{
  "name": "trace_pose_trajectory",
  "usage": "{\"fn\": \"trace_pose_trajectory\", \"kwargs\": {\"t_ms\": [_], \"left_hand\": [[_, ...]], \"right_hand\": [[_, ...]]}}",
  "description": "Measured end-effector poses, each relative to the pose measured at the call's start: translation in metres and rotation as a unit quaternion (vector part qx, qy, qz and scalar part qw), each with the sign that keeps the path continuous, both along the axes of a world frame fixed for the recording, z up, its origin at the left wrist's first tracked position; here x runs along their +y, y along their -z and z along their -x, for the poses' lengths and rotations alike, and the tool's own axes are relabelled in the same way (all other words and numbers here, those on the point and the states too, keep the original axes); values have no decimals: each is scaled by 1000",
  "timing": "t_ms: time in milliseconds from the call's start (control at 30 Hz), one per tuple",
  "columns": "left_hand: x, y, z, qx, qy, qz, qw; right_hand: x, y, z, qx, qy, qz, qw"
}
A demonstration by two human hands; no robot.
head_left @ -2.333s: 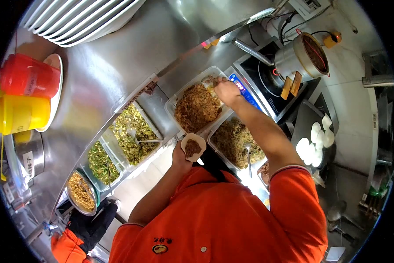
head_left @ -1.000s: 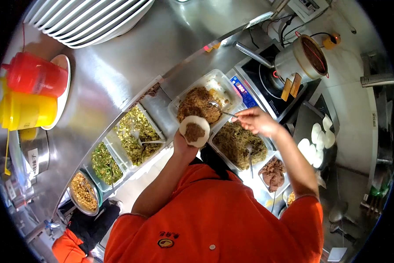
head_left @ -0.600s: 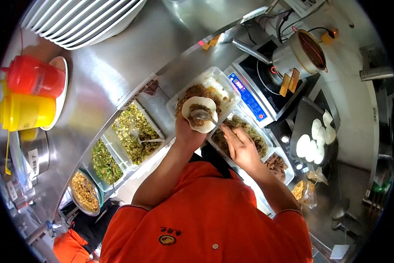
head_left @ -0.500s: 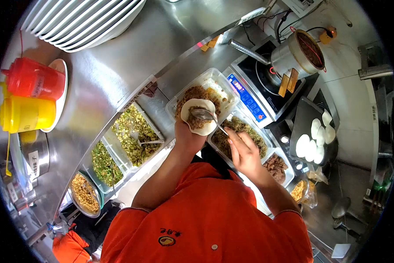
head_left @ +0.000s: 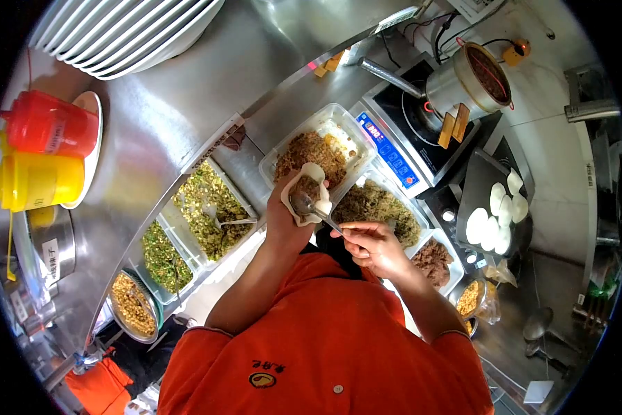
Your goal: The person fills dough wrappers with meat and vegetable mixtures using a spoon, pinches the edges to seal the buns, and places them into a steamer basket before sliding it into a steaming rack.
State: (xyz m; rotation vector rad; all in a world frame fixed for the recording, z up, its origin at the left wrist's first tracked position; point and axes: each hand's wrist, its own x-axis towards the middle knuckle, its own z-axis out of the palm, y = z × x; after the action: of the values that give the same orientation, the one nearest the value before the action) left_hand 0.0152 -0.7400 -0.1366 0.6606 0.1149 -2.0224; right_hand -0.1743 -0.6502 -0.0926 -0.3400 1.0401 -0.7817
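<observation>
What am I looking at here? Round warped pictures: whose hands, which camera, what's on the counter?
There is no machine here, only a person working with two bare hands. Every picture comes from one wide-angle camera worn on the person's head and looking down. That is why the orange shirt fills the bottom and the arms reach up the picture.

The left hand cups a dough wrapper with brown filling inside. The right hand holds a spoon, its bowl resting in the wrapper.

On the steel counter are a tub of brown filling, a tub of greenish mix and chopped greens. To the right are an induction cooker with a pot, and white dough pieces.
</observation>
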Motion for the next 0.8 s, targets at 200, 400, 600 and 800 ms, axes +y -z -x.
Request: {"fn": "trace_pose_trajectory", "kwargs": {"t_ms": [200,400,600,800], "left_hand": [[-3,16,-2,57,33,-21,998],[2,14,4,39,-2,-19,999],[11,19,1,-185,49,146,971],[10,40,-21,-64,25,-45,997]], "right_hand": [[-1,4,6,-102,-1,-57,993],[-4,-18,16,-188,-32,-83,978],[-7,4,28,-178,-49,-58,981],[-20,13,54,-24,30,-17,999]]}}
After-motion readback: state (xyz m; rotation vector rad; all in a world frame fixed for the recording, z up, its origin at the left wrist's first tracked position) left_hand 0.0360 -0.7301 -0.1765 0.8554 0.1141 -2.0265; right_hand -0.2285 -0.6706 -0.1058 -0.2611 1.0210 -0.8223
